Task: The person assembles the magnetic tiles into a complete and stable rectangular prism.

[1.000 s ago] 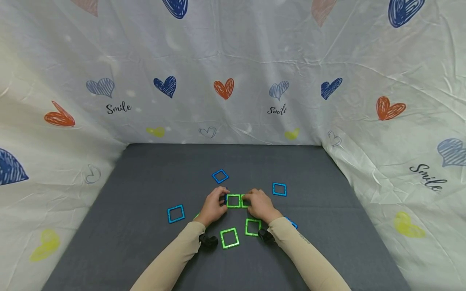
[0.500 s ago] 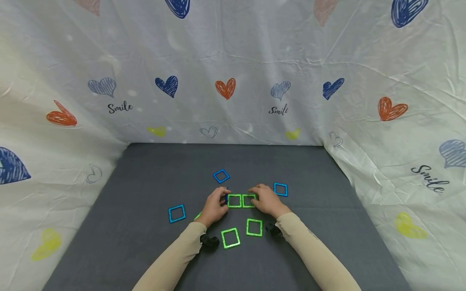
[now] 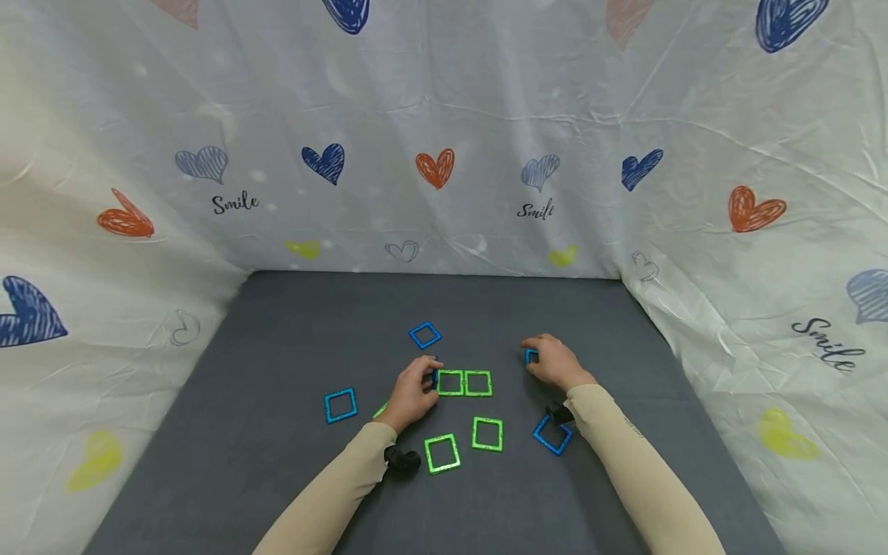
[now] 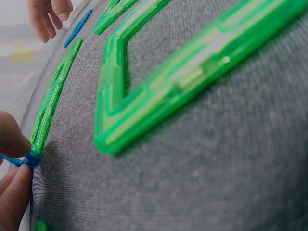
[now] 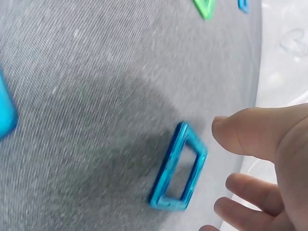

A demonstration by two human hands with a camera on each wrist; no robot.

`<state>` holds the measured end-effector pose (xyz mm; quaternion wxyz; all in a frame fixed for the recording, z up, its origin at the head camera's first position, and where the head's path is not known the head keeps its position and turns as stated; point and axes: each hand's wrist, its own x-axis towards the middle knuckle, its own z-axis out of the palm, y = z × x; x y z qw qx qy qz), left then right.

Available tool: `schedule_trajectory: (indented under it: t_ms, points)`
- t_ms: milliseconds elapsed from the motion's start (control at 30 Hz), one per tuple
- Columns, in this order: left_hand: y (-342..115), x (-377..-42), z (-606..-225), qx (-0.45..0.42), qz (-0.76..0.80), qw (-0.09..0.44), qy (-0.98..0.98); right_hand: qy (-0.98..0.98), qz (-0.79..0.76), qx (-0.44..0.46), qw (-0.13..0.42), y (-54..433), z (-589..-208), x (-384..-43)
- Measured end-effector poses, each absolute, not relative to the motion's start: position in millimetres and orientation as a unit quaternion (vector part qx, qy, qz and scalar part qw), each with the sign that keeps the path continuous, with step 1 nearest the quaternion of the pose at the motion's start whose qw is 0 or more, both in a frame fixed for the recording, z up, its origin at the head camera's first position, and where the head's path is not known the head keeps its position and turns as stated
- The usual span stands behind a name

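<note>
My left hand (image 3: 411, 395) pinches a blue square magnetic tile (image 4: 32, 158) between thumb and fingers. That tile stands on edge against the left end of two green square tiles (image 3: 451, 394) lying flat, joined side by side. The hand hides most of it in the head view. My right hand (image 3: 557, 364) hovers over another blue square tile (image 5: 166, 168) at the right. Its thumb and fingers are apart, on the near side of that tile in the right wrist view, with nothing between them.
Two loose green tiles, a left one (image 3: 430, 457) and a right one (image 3: 488, 449), lie in front. Other blue tiles lie at the back (image 3: 416, 338), left (image 3: 329, 408) and right (image 3: 544, 443), the last partly under the right wrist camera. Another green tile (image 3: 379, 411) peeks out behind the left wrist.
My right hand has let go of the right-hand green tile and moved right and away to the blue tile. My left hand keeps its place at the standing blue tile.
</note>
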<state>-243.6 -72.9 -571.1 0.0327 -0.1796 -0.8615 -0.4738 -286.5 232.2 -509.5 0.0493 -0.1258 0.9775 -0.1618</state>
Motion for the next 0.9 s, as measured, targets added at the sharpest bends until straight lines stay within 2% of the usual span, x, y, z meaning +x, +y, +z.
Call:
schedule_trajectory:
  t_ms: [333,900]
  points:
    - [-73,-243,-572,-0.182,-0.474,0.034,-0.861,0.980,-0.134,-0.125,0.075,240,-519,-286]
    - [-73,-244,-575,-0.173,-0.481,0.036,-0.859,0.982,-0.135,-0.125,0.048,244,-531,-286]
